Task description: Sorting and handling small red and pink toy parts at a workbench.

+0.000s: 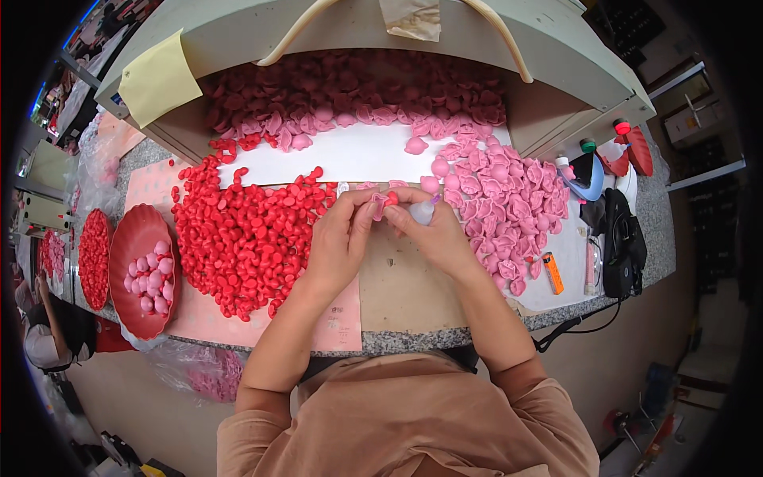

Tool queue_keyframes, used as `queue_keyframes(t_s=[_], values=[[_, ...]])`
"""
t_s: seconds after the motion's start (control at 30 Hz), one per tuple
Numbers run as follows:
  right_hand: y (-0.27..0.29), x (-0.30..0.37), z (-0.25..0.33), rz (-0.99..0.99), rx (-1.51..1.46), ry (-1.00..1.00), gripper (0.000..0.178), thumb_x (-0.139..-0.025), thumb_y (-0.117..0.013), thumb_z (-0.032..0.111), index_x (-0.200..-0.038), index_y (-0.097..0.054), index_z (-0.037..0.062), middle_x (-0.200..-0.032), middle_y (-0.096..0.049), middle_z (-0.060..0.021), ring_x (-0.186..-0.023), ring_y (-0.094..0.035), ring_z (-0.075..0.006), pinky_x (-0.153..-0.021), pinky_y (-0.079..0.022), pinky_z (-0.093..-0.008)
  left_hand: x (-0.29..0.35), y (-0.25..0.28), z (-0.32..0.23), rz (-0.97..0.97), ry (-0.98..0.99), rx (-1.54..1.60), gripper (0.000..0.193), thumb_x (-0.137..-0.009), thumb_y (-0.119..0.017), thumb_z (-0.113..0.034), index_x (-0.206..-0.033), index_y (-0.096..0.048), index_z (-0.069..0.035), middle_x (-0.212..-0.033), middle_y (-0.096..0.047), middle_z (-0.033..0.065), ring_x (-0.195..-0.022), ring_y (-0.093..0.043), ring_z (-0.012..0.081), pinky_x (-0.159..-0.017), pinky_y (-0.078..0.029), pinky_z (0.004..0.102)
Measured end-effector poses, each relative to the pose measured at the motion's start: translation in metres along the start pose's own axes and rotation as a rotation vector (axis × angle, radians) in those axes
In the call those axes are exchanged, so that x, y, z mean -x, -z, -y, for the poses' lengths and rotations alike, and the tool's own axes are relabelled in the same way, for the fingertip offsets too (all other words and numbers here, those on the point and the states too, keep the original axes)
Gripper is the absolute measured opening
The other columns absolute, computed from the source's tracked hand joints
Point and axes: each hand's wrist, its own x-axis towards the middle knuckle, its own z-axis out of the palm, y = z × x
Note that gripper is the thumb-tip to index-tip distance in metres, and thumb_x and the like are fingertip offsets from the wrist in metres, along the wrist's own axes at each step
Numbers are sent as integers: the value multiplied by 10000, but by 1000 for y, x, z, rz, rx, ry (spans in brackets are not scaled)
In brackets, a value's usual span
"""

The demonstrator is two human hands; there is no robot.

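Note:
Both my hands meet over the brown board at the middle of the bench. My left hand (337, 242) is closed, pinching a small pink shell-like piece (377, 208) between thumb and fingertips. In my right hand (445, 238) is a small translucent squeeze bottle (421, 212) with a purple tip, tucked into the palm. A small red piece (391, 199) sits at my right fingertips, touching or very close to the pink one. To the left spreads a heap of glossy red pieces (246, 238); a pile of pink cupped pieces (509, 199) lies at right.
A grey hood (548, 71) arches over more pink pieces at the back. A scalloped red dish (127, 298) with pink balls stands at left, beside another dish of red pieces (94, 262). At right are an orange lighter (553, 273), a black pouch (621, 242) and capped bottles.

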Motion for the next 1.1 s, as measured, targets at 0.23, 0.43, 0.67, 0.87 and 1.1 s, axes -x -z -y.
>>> queue_keyframes(t_s=[0.23, 0.43, 0.67, 0.87, 1.1], values=[[-3, -1, -5, 26, -220, -25, 264, -881, -620, 205, -1057, -591, 11, -880, -591, 5, -728, -554, -66, -651, -457, -200, -2, 4, -3, 42, 26, 0, 178, -936, -506, -141, -1040, -549, -3, -787, -614, 75, -689, -596, 129, -591, -460, 247], [-9, -3, -5, -26, -190, 84, 255, -892, -604, 205, -1064, -579, 18, -877, -594, -4, -718, -562, -72, -643, -466, -209, -7, 5, -4, 74, 127, 153, 177, -940, -502, -144, -1048, -535, -8, -770, -601, 68, -675, -579, 128, -612, -463, 256], [-8, -2, -8, 62, -105, 27, 237, -891, -606, 203, -1045, -583, 24, -833, -592, -4, -698, -549, -65, -629, -451, -199, -5, 4, -3, 60, 47, 74, 197, -954, -473, -176, -1044, -540, -14, -748, -591, 69, -644, -565, 138, -605, -463, 266], [-11, 0, -11, 59, -214, 3, 218, -897, -595, 195, -1028, -580, 21, -833, -595, -10, -708, -549, -71, -638, -452, -203, -2, 1, 6, 64, 172, 254, 203, -962, -465, -192, -1033, -554, -23, -680, -550, 28, -573, -502, 73, -492, -397, 218], [-19, -1, -16, -93, 77, 194, 212, -918, -562, 225, -953, -572, 16, -829, -599, -18, -744, -550, -64, -671, -468, -214, -3, -12, 6, -38, 235, 471, 177, -973, -444, -203, -964, -512, -40, -629, -462, -22, -478, -389, 27, -415, -319, 167]])
